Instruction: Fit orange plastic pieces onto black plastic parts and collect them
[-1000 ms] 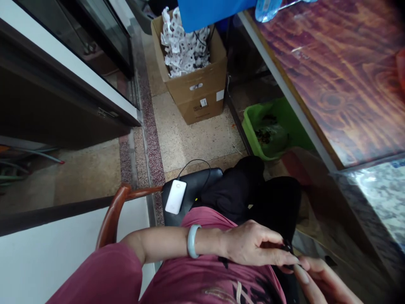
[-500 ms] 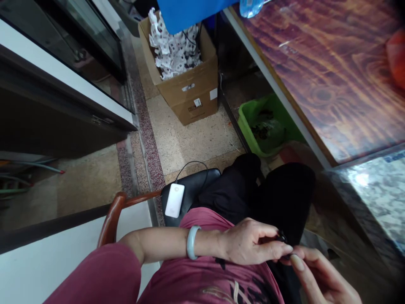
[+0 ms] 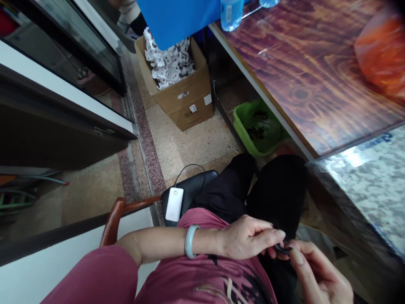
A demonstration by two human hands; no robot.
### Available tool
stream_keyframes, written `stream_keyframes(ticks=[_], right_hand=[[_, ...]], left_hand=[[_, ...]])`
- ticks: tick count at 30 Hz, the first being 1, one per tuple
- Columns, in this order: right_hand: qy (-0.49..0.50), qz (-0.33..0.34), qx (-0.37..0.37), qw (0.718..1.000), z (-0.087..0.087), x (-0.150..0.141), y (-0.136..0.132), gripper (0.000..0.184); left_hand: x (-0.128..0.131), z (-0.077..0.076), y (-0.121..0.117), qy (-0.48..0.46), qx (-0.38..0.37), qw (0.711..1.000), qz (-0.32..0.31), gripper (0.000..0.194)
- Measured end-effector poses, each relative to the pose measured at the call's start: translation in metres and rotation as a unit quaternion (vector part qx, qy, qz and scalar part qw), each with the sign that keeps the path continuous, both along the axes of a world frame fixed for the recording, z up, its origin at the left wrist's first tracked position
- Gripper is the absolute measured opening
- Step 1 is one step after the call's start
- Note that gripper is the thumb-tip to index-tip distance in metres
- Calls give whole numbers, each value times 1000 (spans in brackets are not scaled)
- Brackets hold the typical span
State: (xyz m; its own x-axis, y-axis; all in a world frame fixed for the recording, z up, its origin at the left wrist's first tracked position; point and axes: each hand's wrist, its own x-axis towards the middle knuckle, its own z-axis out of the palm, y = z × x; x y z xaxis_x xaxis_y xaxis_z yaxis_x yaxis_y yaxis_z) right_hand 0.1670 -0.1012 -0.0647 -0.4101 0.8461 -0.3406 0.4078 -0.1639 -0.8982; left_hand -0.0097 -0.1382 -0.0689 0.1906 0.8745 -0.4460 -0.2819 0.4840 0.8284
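Above my lap, my left hand (image 3: 248, 238) is closed, its thumb and bent fingers pinching a small black curved piece (image 3: 281, 249). That piece looks like a thin loop or band, but its exact kind is too small to make out. From the right, my right hand (image 3: 319, 266) grips the other end of it between thumb and forefinger. The fingertips of both hands nearly meet there, and they cover much of the piece. A pale bangle (image 3: 190, 241) circles my left wrist.
On the black chair seat lies a white power bank (image 3: 174, 204) with a cable. A cardboard box (image 3: 190, 101) holds white crumpled strips. Under the wood-patterned table (image 3: 284, 55) stands a green bin (image 3: 245, 133). Bottles (image 3: 232, 17) and an orange bag (image 3: 384, 55) sit on the table.
More of the black piece now shows as a curve between my fingertips. Both hands have shifted slightly left in view, and the camera has turned a little to the right.
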Motion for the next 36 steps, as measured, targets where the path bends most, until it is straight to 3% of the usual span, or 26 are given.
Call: stream_keyframes(ticks=[6,9,15,27,32,36], right_hand=[[67,-104,-21,992,-2,2,-3,24],[118,-115,-28,986,7,-2,2,26],[157,-134,12,978,20,9,16,25],[189,-189,61,962,29,34,6,26],[199,-210,63,955,28,42,6,26],[208,-226,55,950,28,46,6,27]], left_hand=[[11,7,16,-17,1,1000,17,54],[18,13,28,6,4,999,33,46],[33,22,51,24,37,999,4,40],[61,36,53,51,66,995,-49,49],[64,36,55,58,95,986,-126,36],[71,34,59,67,116,982,-131,32]])
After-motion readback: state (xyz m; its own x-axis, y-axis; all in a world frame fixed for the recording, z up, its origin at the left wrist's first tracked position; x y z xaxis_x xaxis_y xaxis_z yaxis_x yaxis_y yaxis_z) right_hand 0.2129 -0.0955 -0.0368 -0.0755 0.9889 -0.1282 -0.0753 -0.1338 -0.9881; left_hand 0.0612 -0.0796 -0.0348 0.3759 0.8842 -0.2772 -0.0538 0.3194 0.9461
